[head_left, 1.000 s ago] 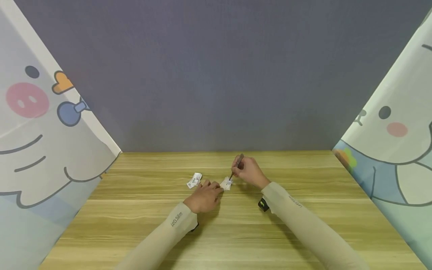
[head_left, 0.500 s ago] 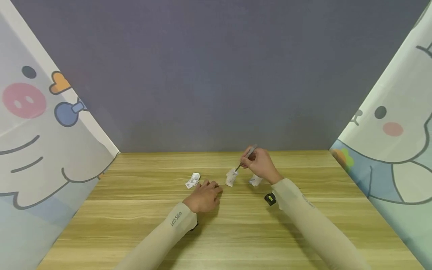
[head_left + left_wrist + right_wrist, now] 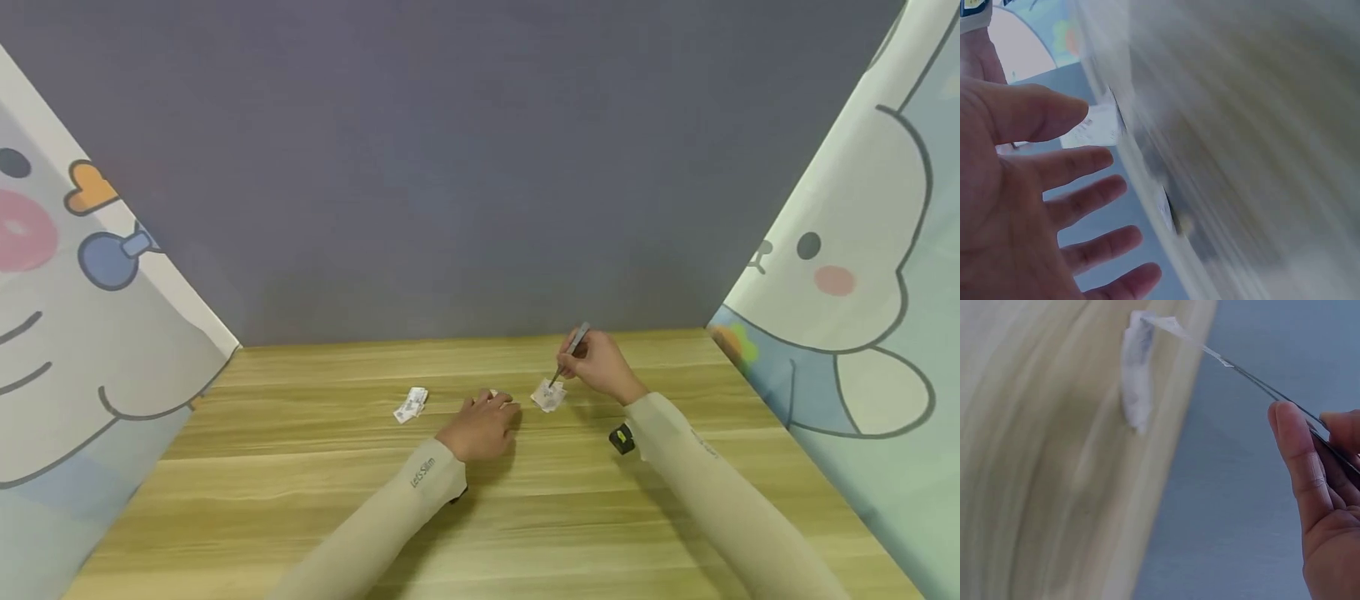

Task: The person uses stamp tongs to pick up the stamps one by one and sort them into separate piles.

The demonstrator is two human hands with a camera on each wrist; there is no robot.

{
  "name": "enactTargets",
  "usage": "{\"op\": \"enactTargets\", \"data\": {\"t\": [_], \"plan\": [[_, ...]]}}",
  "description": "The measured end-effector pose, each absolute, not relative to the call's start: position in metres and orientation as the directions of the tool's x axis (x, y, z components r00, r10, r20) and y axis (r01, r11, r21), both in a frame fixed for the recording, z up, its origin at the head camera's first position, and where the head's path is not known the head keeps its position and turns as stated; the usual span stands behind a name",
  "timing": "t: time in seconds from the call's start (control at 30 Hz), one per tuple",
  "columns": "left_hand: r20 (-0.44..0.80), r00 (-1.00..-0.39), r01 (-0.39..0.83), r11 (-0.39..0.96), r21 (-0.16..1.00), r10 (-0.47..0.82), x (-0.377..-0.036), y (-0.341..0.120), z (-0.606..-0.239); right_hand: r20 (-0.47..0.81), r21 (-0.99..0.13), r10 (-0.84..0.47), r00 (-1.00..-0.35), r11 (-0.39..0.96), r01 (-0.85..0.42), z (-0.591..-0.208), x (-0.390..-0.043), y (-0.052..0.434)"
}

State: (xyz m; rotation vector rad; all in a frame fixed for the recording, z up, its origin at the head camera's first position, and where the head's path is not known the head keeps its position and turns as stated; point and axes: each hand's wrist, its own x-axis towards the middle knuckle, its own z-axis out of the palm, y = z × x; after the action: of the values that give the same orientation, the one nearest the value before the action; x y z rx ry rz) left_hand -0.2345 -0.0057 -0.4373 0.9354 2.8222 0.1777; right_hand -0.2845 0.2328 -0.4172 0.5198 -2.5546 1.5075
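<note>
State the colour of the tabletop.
Light yellowish wood grain, on the tabletop; clearest in the head view.

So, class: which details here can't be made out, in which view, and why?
- Print on the paper slips: head view, too small.
- Whether the tweezers still pinch the slip: right wrist view, motion blur.
- Table: left wrist view, smeared.
- Left hand fingertips: head view, hidden by its back.

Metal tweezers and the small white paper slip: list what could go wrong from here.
1. The thin metal tweezers pinch only a corner of the small white paper slip, so it may tear or slip free.
2. The left hand hovers open beside it, touching nothing, so the slip could slide on the wooden table.
</note>
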Motion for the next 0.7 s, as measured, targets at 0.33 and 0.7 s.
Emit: {"op": "enactTargets", "data": {"t": [0.33, 0.7], "plan": [[-0.192, -0.802, 0.555, 0.824, 0.114, 0.566, -0.246, 0.024, -0.447, 0.224, -0.845, -0.225, -0.948, 0.441, -0.304, -0.439, -0.298, 0.234], [-0.218, -0.799, 0.568, 0.822, 0.032, 0.561, -0.246, 0.033, -0.446, 0.210, -0.817, -0.164, -0.964, 0.512, -0.265, -0.444, -0.299, 0.244]]}}
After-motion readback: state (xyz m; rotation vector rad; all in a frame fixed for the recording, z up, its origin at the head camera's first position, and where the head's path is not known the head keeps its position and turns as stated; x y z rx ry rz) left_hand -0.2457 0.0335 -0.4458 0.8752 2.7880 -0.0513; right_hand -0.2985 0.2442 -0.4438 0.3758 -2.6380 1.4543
